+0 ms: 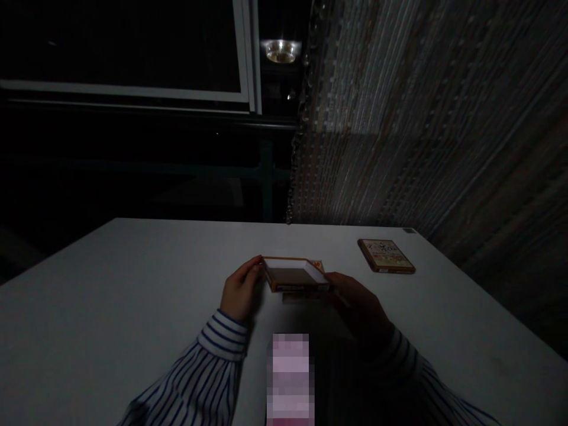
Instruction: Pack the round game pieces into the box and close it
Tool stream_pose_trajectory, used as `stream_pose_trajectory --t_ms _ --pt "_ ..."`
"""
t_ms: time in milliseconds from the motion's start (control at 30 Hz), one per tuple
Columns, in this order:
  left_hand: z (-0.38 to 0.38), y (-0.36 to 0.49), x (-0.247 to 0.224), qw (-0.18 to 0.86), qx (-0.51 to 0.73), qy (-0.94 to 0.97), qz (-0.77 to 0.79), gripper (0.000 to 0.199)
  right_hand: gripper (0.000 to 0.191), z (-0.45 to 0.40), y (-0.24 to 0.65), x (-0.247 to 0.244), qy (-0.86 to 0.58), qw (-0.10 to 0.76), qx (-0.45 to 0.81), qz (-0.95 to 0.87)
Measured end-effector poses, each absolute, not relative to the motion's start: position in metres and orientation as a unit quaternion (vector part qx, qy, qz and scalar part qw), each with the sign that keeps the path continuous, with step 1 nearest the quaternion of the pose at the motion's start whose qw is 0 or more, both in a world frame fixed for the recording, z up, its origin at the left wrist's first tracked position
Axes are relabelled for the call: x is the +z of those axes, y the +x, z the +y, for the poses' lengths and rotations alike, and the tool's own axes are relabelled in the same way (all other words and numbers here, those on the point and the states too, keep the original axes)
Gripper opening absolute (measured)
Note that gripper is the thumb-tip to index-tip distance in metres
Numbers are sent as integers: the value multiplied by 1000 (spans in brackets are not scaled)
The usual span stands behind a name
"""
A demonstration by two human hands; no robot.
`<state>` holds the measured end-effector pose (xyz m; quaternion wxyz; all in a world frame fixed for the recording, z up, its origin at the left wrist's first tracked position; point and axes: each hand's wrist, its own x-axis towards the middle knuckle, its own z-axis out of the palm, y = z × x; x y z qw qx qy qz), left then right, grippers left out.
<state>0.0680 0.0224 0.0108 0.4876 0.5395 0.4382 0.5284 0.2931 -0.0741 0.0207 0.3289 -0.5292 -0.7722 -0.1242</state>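
Shallow open box (290, 277), hollow side up, is held above the worktop (155, 307). Left hand (239, 290) pinches its rim at nine o'clock; right hand (357, 305) holds the three o'clock end, its finger placement lost in shadow. A second item (295, 298) shows beneath at six o'clock; whether it touches the box cannot be determined. Flat printed box (386, 256) lies at two o'clock. Risks, as judged: uneven lift could tip the open box; slack left grip could drop a corner; squeezing could bow thin walls; poor light could cause misalignment.
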Motion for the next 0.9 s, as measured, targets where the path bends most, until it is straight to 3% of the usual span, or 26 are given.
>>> stream_pose_trajectory --t_ms 133,333,600,900 --pt "17 68 16 445 536 589 410 38 35 -75 294 21 -544 338 -107 -761" --pt "14 68 13 451 532 619 361 53 32 -76 294 21 -530 372 -105 -754" --pt "15 68 12 462 532 611 362 55 30 -77 290 21 -526 396 -72 -750" --pt "10 71 22 462 550 582 381 45 30 -79 287 26 -520 431 -45 -736"
